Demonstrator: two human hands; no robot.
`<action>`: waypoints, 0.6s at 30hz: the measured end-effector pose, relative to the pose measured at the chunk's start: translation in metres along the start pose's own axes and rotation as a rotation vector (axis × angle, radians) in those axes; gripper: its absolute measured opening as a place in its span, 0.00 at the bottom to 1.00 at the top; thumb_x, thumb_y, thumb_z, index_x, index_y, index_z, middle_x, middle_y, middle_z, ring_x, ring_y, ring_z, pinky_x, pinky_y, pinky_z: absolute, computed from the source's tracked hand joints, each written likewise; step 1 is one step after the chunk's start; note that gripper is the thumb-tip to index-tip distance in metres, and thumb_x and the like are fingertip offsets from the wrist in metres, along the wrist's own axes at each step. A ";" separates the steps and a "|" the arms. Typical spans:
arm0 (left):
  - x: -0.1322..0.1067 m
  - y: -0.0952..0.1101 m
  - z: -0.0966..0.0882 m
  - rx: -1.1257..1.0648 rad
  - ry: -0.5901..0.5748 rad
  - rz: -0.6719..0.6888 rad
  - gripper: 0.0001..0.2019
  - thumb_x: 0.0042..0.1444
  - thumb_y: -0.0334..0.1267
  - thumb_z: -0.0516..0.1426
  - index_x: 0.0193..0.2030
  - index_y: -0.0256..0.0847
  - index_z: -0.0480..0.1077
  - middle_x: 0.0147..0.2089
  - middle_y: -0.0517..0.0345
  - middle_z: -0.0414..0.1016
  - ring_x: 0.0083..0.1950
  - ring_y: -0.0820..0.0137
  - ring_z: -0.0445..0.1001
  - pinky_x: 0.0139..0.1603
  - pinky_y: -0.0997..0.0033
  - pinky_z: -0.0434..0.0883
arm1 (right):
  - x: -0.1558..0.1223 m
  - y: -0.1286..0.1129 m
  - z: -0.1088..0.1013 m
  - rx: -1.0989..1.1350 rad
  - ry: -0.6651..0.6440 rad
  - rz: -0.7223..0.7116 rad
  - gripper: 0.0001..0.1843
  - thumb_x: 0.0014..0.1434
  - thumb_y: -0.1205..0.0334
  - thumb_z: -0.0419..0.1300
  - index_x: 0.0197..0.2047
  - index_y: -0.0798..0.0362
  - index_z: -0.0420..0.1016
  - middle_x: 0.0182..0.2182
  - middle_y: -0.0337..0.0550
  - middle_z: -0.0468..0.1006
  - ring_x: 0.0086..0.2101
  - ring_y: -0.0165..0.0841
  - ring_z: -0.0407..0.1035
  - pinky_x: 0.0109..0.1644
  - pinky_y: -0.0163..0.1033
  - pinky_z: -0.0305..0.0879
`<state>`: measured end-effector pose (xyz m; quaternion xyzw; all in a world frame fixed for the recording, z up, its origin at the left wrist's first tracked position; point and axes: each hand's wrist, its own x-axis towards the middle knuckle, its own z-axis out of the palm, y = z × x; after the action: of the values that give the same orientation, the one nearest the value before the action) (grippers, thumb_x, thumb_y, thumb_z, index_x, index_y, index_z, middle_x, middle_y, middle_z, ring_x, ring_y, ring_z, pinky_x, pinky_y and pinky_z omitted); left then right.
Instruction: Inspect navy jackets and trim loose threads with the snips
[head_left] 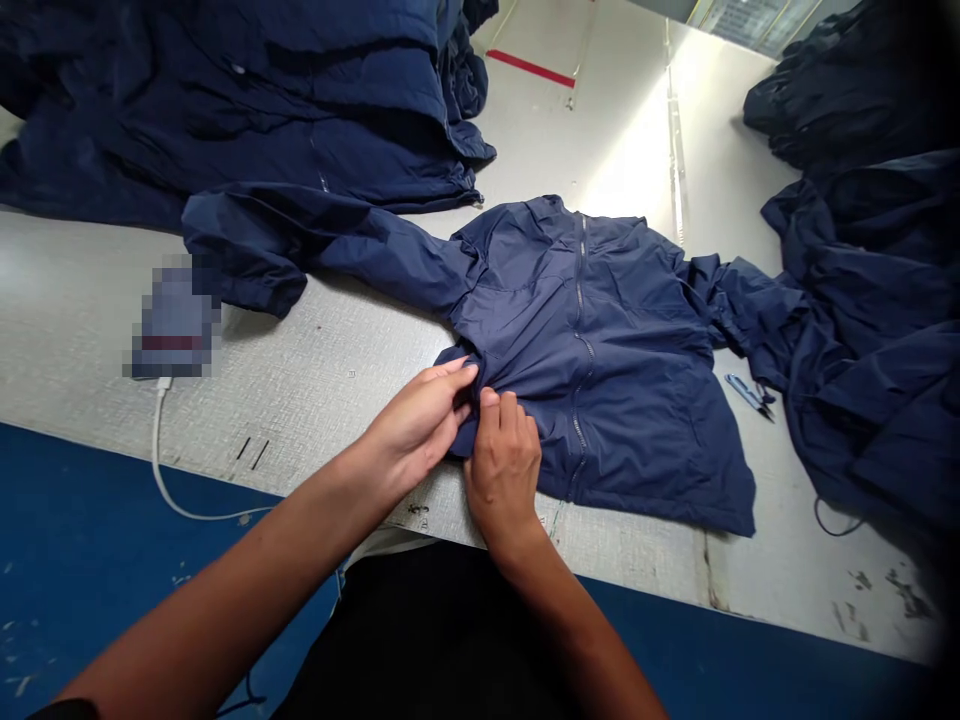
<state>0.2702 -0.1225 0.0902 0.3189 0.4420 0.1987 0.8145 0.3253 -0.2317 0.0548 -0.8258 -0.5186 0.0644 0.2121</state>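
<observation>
A navy blue zip-up jacket (637,350) lies front up across the table, its zipper closed along the middle and its sleeves spread to both sides. At the jacket's lower left side, my left hand (424,415) pinches the fabric between thumb and fingers. Right beside it, my right hand (504,455) is closed with its fingers curled onto the same bunched cloth. The fabric between the two hands is gathered in folds, and the fingertips are partly hidden in it.
Stacked navy jackets (225,110) fill the back left of the table (315,400). More navy garments (885,330) pile up at the right. Small thread snips (748,396) lie near them. A blurred-out device (176,320) with a white cable (159,450) sits at the left.
</observation>
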 end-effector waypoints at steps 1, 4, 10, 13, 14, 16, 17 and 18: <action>0.003 0.000 -0.002 0.014 0.016 0.017 0.08 0.70 0.35 0.54 0.47 0.42 0.75 0.51 0.49 0.82 0.52 0.65 0.81 0.58 0.63 0.78 | 0.000 0.001 -0.001 0.126 0.021 0.007 0.22 0.69 0.74 0.45 0.60 0.54 0.69 0.46 0.55 0.76 0.44 0.48 0.70 0.49 0.53 0.68; 0.011 -0.010 -0.006 0.075 0.117 0.085 0.15 0.74 0.40 0.48 0.59 0.45 0.71 0.56 0.49 0.81 0.52 0.64 0.82 0.54 0.61 0.80 | 0.000 0.010 -0.006 0.591 0.032 0.152 0.12 0.69 0.67 0.50 0.52 0.49 0.69 0.45 0.47 0.77 0.45 0.42 0.72 0.52 0.47 0.68; 0.013 -0.031 -0.013 0.121 0.165 0.268 0.11 0.74 0.38 0.52 0.56 0.43 0.73 0.56 0.54 0.80 0.52 0.69 0.80 0.54 0.72 0.76 | 0.011 0.037 -0.018 1.494 -0.173 0.503 0.07 0.61 0.60 0.62 0.43 0.49 0.74 0.39 0.39 0.80 0.43 0.38 0.75 0.50 0.42 0.72; 0.010 -0.026 -0.015 0.032 0.070 0.152 0.08 0.72 0.34 0.54 0.50 0.38 0.75 0.45 0.54 0.81 0.42 0.70 0.80 0.43 0.76 0.76 | 0.017 0.048 -0.026 1.790 -0.294 0.643 0.12 0.55 0.65 0.62 0.44 0.50 0.77 0.40 0.41 0.82 0.44 0.39 0.76 0.51 0.43 0.75; 0.009 -0.023 -0.016 -0.014 0.027 0.077 0.08 0.71 0.32 0.54 0.48 0.37 0.75 0.42 0.53 0.81 0.39 0.70 0.79 0.41 0.76 0.75 | 0.019 0.051 -0.028 1.846 -0.332 0.661 0.13 0.53 0.66 0.62 0.44 0.50 0.78 0.41 0.41 0.83 0.44 0.39 0.77 0.51 0.43 0.75; 0.009 -0.018 -0.017 -0.104 -0.063 -0.046 0.09 0.70 0.27 0.53 0.45 0.34 0.76 0.39 0.51 0.81 0.36 0.70 0.79 0.39 0.75 0.76 | 0.019 0.054 -0.033 1.890 -0.400 0.658 0.12 0.56 0.62 0.63 0.44 0.50 0.78 0.42 0.42 0.83 0.43 0.39 0.77 0.51 0.44 0.76; 0.008 -0.016 -0.016 -0.140 -0.101 -0.083 0.10 0.69 0.25 0.53 0.44 0.33 0.76 0.38 0.51 0.81 0.36 0.70 0.79 0.40 0.74 0.76 | 0.018 0.055 -0.034 1.870 -0.419 0.636 0.11 0.58 0.59 0.64 0.44 0.50 0.79 0.42 0.43 0.83 0.42 0.39 0.77 0.51 0.45 0.76; 0.008 -0.015 -0.016 -0.167 -0.132 -0.101 0.11 0.68 0.24 0.52 0.44 0.32 0.76 0.38 0.50 0.81 0.36 0.69 0.79 0.41 0.73 0.77 | 0.017 0.054 -0.035 1.817 -0.416 0.598 0.12 0.59 0.56 0.65 0.46 0.50 0.79 0.42 0.42 0.83 0.42 0.39 0.77 0.50 0.44 0.75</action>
<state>0.2615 -0.1228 0.0689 0.2395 0.3846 0.1722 0.8747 0.3886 -0.2466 0.0657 -0.4177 -0.0680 0.6347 0.6466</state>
